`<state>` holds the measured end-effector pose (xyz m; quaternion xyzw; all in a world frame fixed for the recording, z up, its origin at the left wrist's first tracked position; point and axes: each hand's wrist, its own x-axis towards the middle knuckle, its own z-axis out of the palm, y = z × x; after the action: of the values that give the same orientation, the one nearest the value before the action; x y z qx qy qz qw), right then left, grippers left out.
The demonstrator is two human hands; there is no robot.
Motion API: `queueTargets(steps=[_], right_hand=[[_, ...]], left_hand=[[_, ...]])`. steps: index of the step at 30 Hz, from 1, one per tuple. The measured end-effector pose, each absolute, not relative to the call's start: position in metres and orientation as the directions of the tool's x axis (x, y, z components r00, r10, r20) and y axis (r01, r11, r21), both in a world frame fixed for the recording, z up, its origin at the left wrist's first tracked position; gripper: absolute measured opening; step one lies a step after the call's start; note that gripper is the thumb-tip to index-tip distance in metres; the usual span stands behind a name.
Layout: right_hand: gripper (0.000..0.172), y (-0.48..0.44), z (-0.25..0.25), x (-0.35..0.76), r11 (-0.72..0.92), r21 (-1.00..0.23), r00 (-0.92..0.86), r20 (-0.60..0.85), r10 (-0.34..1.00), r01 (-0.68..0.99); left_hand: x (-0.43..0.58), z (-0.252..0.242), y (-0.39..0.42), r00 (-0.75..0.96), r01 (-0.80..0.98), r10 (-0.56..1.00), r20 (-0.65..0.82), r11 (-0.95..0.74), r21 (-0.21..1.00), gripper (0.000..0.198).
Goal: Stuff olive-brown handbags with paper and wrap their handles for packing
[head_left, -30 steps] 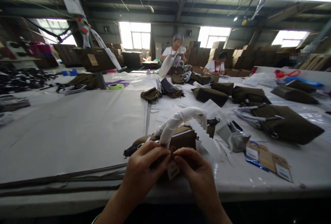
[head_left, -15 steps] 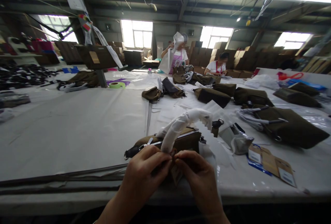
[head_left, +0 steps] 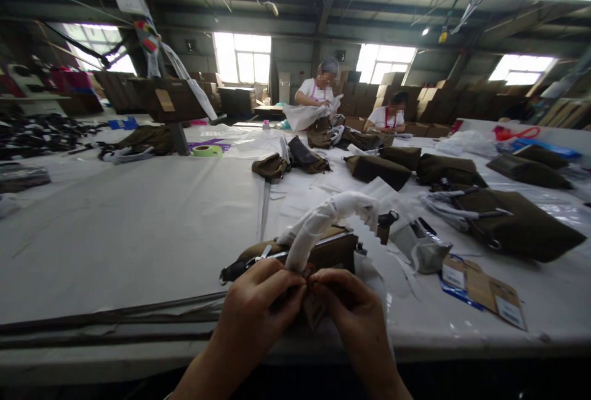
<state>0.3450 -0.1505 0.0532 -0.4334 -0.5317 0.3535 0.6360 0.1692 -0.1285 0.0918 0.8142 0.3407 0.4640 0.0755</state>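
Observation:
An olive-brown handbag with a silver zipper lies before me at the table's front. Its arched handle is wrapped in white padding. At the handle's near base, my left hand and my right hand pinch with fingertips almost touching. Between them dangles a small brown hang tag, its upper end hidden by the fingers; the cord itself is too small to make out. Beside the bag, on the right, lies crumpled white wrapping.
Cardboard tags and a grey pouch-like piece lie to the right. Several olive bags spread behind them. Dark strips run along the left front edge. A green tape roll sits near a post. Two people work across the table.
My hands stay at the handle base, with the tag turned slightly between them. Across the table, a co-worker has lowered a white sheet or bag from in front of the head.

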Motion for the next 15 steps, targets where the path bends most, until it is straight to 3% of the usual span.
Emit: queueTargets(steps=[15], right_hand=[[0.009,-0.1542,0.0536,0.3436,0.431,-0.881,0.167,0.463,0.871,0.195]], left_hand=[[0.1704,0.0883,-0.1251,0.372,0.489,0.596,0.712,-0.778,0.395,0.008]])
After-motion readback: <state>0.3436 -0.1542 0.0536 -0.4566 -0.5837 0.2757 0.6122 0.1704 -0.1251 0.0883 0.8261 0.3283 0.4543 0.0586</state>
